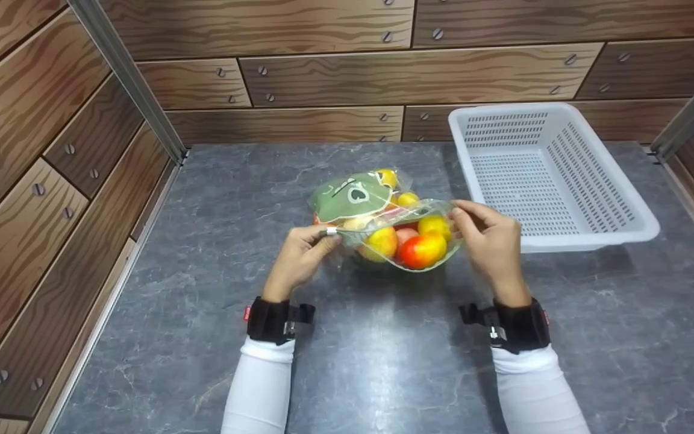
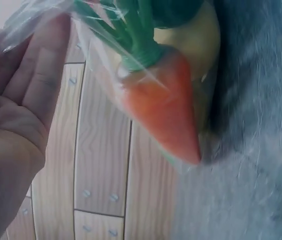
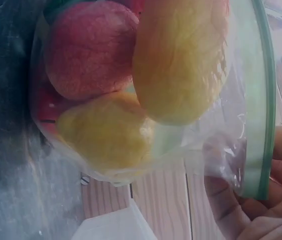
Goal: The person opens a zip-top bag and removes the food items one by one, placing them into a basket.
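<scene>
Reaching in from the near edge in white sleeves (image 1: 262, 386), with black bands (image 1: 268, 319) round both wrists. Pinching the bag (image 1: 359, 208) at both ends of its mouth: with the left hand (image 1: 302, 256), between thumb and fingers beside the white slider (image 1: 331, 231); with the right hand (image 1: 491, 244), between thumb and fingers at the opposite end, on the green strip (image 3: 261, 100). Lying directly ahead of and between the hands, about equally close to both. Running left to right along the mouth's long axis, with the right end set slightly farther away. Gaping toward the near side, with the near lip bowed outward in a loose curve. Just inside, a red-and-yellow mango (image 1: 422, 251), packed close against other fruit. At the left, along the film, a carrot (image 2: 163, 107). Underneath, probably resting on the bench (image 1: 377, 361), though partly hidden by glare and shadow. Farther back, over the contents, a green print (image 1: 330, 194). Just beyond the right hand, a white basket (image 1: 588, 242), long side running away. Behind everything, a planked wall (image 1: 419, 75).
</scene>
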`<control>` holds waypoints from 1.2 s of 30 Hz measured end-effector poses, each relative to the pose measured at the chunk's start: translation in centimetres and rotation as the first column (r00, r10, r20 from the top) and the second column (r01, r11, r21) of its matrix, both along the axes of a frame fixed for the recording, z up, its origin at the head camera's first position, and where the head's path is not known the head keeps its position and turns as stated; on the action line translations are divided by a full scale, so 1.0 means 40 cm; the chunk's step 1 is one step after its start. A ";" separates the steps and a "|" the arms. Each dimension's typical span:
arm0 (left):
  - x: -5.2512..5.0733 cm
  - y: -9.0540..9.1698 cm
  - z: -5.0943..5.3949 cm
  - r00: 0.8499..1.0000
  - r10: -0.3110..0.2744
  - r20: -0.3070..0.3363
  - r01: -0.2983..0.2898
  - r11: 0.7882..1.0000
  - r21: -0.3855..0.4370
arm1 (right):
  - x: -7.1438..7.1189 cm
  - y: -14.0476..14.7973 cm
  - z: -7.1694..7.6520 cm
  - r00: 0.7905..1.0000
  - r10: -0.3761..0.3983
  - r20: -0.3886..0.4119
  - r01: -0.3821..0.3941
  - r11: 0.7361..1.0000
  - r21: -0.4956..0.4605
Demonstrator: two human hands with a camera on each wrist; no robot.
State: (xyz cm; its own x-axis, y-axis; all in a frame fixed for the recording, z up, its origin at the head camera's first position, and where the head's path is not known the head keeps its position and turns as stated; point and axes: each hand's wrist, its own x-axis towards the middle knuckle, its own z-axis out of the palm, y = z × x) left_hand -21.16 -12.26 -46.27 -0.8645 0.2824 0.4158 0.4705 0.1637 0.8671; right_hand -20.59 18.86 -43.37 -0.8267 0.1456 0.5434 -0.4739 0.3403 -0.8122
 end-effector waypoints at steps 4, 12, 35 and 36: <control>-0.007 0.006 -0.009 0.997 0.048 0.053 -0.052 0.997 0.065 | 0.002 0.006 0.002 0.999 0.006 0.048 -0.006 1.000 -0.003; -0.016 0.014 -0.026 0.951 0.004 0.308 -0.111 0.938 0.330 | 0.000 0.014 -0.002 0.990 0.086 0.116 -0.081 0.995 -0.050; 0.020 -0.013 0.046 1.000 -0.001 0.027 -0.007 0.959 0.285 | 0.020 -0.030 0.018 0.967 -0.105 -0.231 0.116 0.993 0.033; 0.020 -0.014 0.047 1.000 0.000 0.026 -0.007 0.963 0.268 | 0.020 -0.028 0.021 0.969 -0.080 -0.236 0.099 0.992 0.073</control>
